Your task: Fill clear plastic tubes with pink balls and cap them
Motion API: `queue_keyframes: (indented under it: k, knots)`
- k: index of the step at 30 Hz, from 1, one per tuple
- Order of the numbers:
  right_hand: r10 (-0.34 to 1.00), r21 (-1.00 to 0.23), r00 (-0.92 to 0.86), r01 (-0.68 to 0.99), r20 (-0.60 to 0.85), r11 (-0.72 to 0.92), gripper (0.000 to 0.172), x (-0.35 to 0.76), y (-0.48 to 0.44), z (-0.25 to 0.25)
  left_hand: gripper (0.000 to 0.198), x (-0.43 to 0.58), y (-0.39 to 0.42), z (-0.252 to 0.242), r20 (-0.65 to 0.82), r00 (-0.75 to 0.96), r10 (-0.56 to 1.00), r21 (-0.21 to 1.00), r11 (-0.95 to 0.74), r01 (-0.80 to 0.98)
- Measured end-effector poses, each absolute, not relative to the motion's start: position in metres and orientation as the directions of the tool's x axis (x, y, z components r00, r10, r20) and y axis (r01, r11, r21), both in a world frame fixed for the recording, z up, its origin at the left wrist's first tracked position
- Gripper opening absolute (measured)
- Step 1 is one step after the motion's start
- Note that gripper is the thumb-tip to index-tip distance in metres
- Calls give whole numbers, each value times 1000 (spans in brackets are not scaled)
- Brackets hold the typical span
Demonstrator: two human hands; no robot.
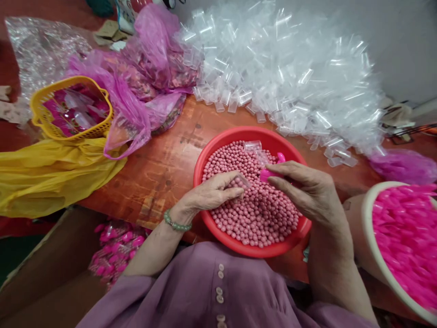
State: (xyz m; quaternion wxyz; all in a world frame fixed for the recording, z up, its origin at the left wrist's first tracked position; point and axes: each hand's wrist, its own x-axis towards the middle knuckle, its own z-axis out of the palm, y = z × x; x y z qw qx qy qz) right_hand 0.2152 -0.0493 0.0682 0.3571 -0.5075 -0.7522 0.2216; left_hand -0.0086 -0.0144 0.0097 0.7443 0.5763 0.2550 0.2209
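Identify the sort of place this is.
Likely a small hand-packing workspace: a heap of clear plastic tubes, a round red plastic basin of small pink balls, and a white-rimmed round tub of bright pink plastic pieces.

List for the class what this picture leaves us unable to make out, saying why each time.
All in the head view:
Floor of the red basin: hidden under pink beads.
Bead count in the clear container: partly covered by the left hand.
Whole shape of the pink piece: partly covered by the right hand.
Bucket's right side: cut off by the picture's edge.
Back of the clear pile: blurred.
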Motion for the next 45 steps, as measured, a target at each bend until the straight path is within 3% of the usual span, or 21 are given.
queue_keyframes:
  k: [6, 11, 24, 26, 29, 32, 34, 40, 45]
  knots:
    - [951, -796, -117, 522, 287, 305, 27, 199, -48, 58, 22, -9, -13, 13, -119, 770, 627, 957, 279, -79]
    - [938, -910, 163, 341, 306, 238, 25, 172, -50, 47, 24, -6, -15, 13, -110, 702, 704, 900, 370, -230]
    - [916, -881, 155, 371, 369, 292, 16, 149, -48, 27, 30, -1, -19, 6, 76, 667, 741, 910, 222, -351]
    - [891, -819, 100, 451, 442, 355, 17, 150, -48, 26, 27, -2, -19, 6, 75, 651, 755, 910, 216, -355]
    - [795, -551, -167, 639, 583, 538, 39, 154, -46, 26, 22, -4, -19, 5, 14, 641, 767, 891, 281, -356]
    - [718, -267, -398, 737, 571, 621, 70, 156, -45, 26, 25, -6, -20, 1, -50, 679, 733, 843, 395, -365]
    - [705, -155, -447, 775, 551, 613, 73, 154, -44, 25, 29, -6, -20, -2, -50, 698, 714, 814, 435, -386]
    - [635, 16, -485, 802, 601, 598, 61, 150, -41, 23, 34, -4, -19, -2, 2, 711, 704, 774, 449, -447]
    - [615, 40, -488, 802, 619, 596, 59, 150, -42, 25, 31, -8, -20, 2, 38, 735, 677, 741, 474, -475]
